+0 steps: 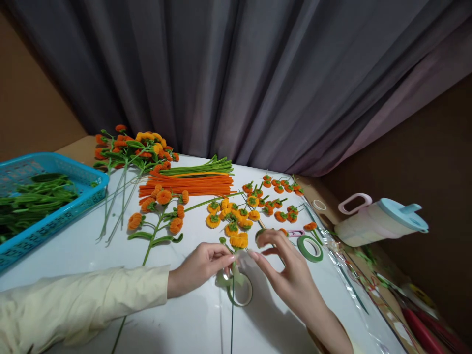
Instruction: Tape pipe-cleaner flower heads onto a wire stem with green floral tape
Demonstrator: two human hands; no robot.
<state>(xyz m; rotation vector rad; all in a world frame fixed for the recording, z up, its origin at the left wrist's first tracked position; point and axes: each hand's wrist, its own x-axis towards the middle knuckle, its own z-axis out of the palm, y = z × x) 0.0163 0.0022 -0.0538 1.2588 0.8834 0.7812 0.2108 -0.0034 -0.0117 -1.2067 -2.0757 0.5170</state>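
Observation:
My left hand is closed in a pinch on a thin green stem that carries a small yellow-orange pom-pom flower at its top. My right hand is beside it, fingers curled, thumb and forefinger meeting the stem just below the flower. A roll of green floral tape lies on the white table right under both hands. A cream sleeve covers my left forearm.
Several loose orange and yellow pom-pom flowers, orange and green pipe cleaners and finished flower stems lie behind the hands. A blue basket of green leaves stands left. Another tape roll and a lidded jug are right.

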